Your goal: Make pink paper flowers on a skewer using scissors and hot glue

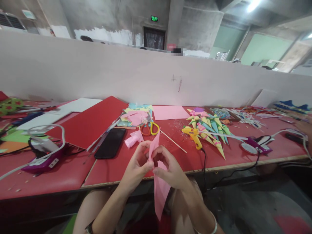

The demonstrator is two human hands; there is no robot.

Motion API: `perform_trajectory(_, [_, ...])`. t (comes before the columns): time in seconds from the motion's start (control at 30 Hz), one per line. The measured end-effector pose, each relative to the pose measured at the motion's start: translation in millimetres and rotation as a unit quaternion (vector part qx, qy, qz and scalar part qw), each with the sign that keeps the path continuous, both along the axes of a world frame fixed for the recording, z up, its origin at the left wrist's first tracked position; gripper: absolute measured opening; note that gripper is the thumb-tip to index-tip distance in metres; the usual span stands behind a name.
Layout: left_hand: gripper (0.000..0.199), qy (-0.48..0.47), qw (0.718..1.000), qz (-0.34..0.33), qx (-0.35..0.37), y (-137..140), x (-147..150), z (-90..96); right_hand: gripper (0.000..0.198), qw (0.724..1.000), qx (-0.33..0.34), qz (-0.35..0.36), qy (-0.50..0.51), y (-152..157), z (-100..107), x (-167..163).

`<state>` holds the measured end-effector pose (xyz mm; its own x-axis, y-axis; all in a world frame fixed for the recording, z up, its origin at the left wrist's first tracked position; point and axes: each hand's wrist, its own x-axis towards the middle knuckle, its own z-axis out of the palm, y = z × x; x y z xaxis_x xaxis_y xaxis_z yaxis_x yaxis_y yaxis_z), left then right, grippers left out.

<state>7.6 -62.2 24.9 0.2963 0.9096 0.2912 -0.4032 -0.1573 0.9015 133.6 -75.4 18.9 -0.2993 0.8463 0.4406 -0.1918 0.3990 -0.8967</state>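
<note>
A sheet of pink paper (161, 191) hangs upright between my hands, over the table's front edge and my lap. My left hand (140, 161) pinches it from the left, thumb and fingers closed near its middle. On the other side my right hand (170, 166) grips the same sheet with curled fingers, and the two thumbs nearly meet. The paper looks bent where the hands hold it. Just beyond lie scissors (154, 128) with yellow and red handles, a folded pink paper piece (133, 139) and a thin wooden stick (174, 142).
A yellow glue gun (193, 136) stands right of my hands, beside several paper cones (214, 130). A black phone (110, 143) lies left. Purple power strips (46, 161) sit at both sides with cables. Paper scraps (136, 116) and a pink sheet (170, 112) lie near the white partition (122, 71).
</note>
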Motion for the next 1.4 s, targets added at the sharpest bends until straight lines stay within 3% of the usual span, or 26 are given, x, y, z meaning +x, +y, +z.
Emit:
perform_trajectory(0.27, [0.052, 0.058, 0.997, 0.04, -0.015, -3.5, -1.2, 2.8, 0.029, 0.997, 0.031, -0.009, -0.064, -1.4, 4.5, 0.8])
perform_trajectory(0.53, [0.05, 0.066, 0.997, 0.031, 0.015, -6.1, -2.3, 5.7, 0.017, 0.998, 0.019, 0.004, -0.065, -2.2, 4.2, 4.6])
perform_trajectory(0.73, [0.035, 0.152, 0.984, 0.039, 0.083, -7.2, -9.5, -1.0, 0.006, 0.989, 0.052, -0.09, -0.106, -3.5, 1.6, -2.2])
perform_trajectory(0.9, [0.024, 0.199, 0.967, 0.087, 0.131, -2.6, -14.1, -0.2, 0.014, 0.97, 0.098, -0.152, -0.164, -5.6, 7.7, -7.4])
perform_trajectory(1.17, [0.019, 0.316, 0.901, 0.267, 0.133, 6.9, -34.6, -0.3, 0.018, 0.966, 0.098, -0.202, -0.131, -4.7, 10.2, 6.8])
perform_trajectory(1.27, [0.02, 0.361, 0.863, 0.342, 0.088, 11.9, -55.6, 0.0, 0.019, 0.967, 0.06, -0.231, -0.091, -3.3, 6.2, 25.4])
perform_trajectory(1.4, [0.023, 0.397, 0.816, 0.414, 0.07, 15.8, -84.2, 2.1, 0.02, 0.965, -0.05, -0.255, -0.034, -0.4, -4.6, 53.1])
